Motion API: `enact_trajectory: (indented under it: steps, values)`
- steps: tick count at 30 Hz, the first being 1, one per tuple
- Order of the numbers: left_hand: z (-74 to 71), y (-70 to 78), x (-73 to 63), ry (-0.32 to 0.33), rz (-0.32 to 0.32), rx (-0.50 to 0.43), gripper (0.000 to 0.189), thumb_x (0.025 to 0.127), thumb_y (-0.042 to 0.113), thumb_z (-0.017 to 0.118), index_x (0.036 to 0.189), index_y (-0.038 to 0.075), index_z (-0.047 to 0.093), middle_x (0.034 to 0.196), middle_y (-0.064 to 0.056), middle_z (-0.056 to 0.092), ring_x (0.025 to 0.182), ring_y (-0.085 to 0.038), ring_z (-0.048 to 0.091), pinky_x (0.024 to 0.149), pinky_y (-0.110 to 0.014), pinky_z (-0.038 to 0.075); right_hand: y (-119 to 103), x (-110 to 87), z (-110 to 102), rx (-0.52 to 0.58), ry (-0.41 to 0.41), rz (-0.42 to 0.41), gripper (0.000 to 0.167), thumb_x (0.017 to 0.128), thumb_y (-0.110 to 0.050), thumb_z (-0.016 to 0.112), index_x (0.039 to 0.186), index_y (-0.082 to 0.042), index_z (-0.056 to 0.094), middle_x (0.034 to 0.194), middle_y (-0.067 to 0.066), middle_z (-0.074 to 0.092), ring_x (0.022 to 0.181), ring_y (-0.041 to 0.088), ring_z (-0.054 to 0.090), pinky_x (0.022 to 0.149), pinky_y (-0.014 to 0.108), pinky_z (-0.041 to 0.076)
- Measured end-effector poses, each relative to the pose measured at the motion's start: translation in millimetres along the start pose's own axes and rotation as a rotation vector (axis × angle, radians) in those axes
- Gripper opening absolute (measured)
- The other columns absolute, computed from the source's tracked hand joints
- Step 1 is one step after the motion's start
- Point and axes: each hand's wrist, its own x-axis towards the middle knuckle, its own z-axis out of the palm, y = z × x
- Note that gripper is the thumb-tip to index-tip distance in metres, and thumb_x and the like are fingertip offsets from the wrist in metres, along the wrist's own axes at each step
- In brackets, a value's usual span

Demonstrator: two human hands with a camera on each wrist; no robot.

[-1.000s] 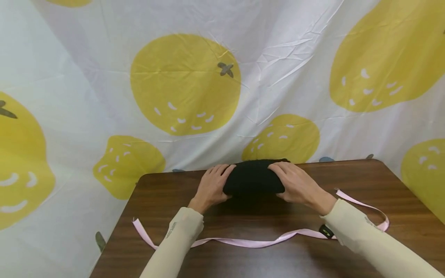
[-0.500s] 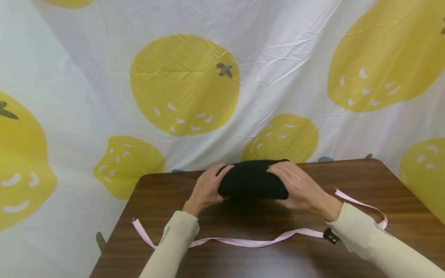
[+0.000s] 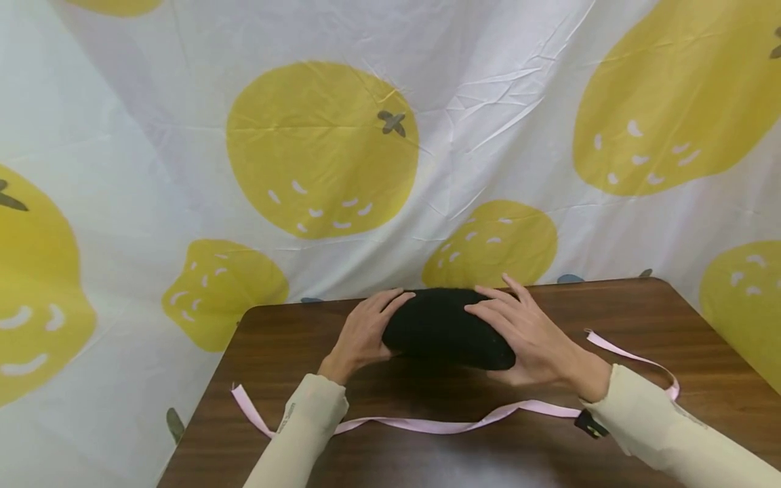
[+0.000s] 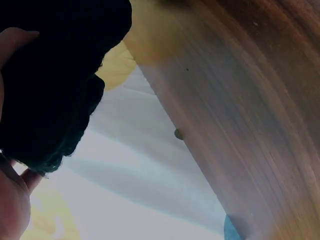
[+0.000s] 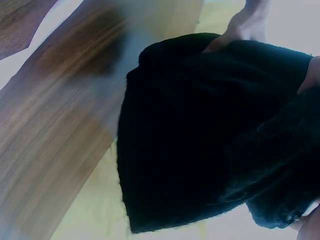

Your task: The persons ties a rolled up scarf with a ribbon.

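Both hands hold a bundle of folded black cloth (image 3: 448, 329) over the back half of the table. My left hand (image 3: 363, 332) grips its left end, thumb below and fingers over the top. At the right end, my right hand (image 3: 531, 332) holds it with the thumb underneath and fingers spread on the upper side, one finger raised off. In the left wrist view the black cloth (image 4: 50, 90) shows several soft layers with fuzzy edges. The right wrist view shows the cloth (image 5: 200, 135) as a wide folded piece with loose flaps, the left hand at its far end.
A pale pink ribbon (image 3: 451, 427) lies wavy across the brown wooden table (image 3: 616, 305), passing under both forearms. A small black device (image 3: 590, 425) sits at the right wrist. Behind the table hangs a white curtain (image 3: 342, 271) printed with yellow fruit.
The cloth's right end has come nearer and lower, with the right hand moving along and its fingers spreading. The left hand shifted slightly left and nearer, then stayed almost still.
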Motion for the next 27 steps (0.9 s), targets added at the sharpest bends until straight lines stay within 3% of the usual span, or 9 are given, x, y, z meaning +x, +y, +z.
enact_trajectory:
  steps: [4, 7, 12, 18, 27]
  values:
    - [-0.3, 3.0, 1.5, 0.017, 0.035, -0.017, 0.098, 0.062, 0.029, 0.091, 0.148, 0.019, 0.043, 0.143, -0.01, 0.052, 0.131, -0.026, 0.05, 0.107, -0.043, 0.043, -6.3, -0.4, -4.4, -0.007, 0.005, -0.023, 0.074, 0.071, -0.043, 0.075, 0.126, 0.003, 0.058, 0.119, 0.019, 0.063, 0.113, 0.037, 0.06, 0.103, 0.049, 0.043]
    - [0.2, 5.1, 1.7, -0.001, 0.032, -0.011, 0.1, 0.061, 0.025, 0.09, 0.149, 0.02, 0.042, 0.146, -0.008, 0.05, 0.133, -0.025, 0.048, 0.108, -0.043, 0.041, -11.9, 0.9, -6.1, -0.041, 0.038, -0.067, 0.067, 0.083, -0.049, 0.061, 0.124, 0.003, 0.06, 0.115, 0.018, 0.065, 0.108, 0.036, 0.063, 0.087, 0.05, 0.051]
    - [1.1, 7.7, 3.2, 0.006, 0.043, -0.009, 0.101, 0.059, 0.018, 0.088, 0.148, 0.021, 0.042, 0.148, -0.007, 0.048, 0.134, -0.025, 0.048, 0.109, -0.041, 0.04, -21.1, 3.5, -8.9, -0.076, 0.094, -0.118, 0.064, 0.085, -0.048, 0.056, 0.123, 0.004, 0.062, 0.113, 0.017, 0.066, 0.102, 0.036, 0.065, 0.08, 0.05, 0.054]
    - [2.1, 11.4, 9.5, 0.032, 0.09, -0.029, 0.098, 0.061, 0.023, 0.09, 0.147, 0.019, 0.043, 0.147, -0.009, 0.049, 0.133, -0.028, 0.049, 0.109, -0.043, 0.04, -31.5, 4.0, -13.5, -0.13, 0.112, -0.153, 0.061, 0.087, -0.047, 0.054, 0.121, 0.003, 0.064, 0.111, 0.016, 0.068, 0.097, 0.035, 0.067, 0.074, 0.049, 0.055]
    - [5.0, 17.1, 16.6, -0.046, 0.134, -0.129, 0.101, 0.061, 0.021, 0.094, 0.147, 0.015, 0.042, 0.152, -0.013, 0.042, 0.139, -0.03, 0.042, 0.115, -0.044, 0.034, -48.2, 1.1, -17.8, -0.2, 0.095, -0.191, 0.065, 0.086, -0.052, 0.056, 0.122, 0.002, 0.064, 0.11, 0.015, 0.07, 0.093, 0.033, 0.069, 0.068, 0.045, 0.055]
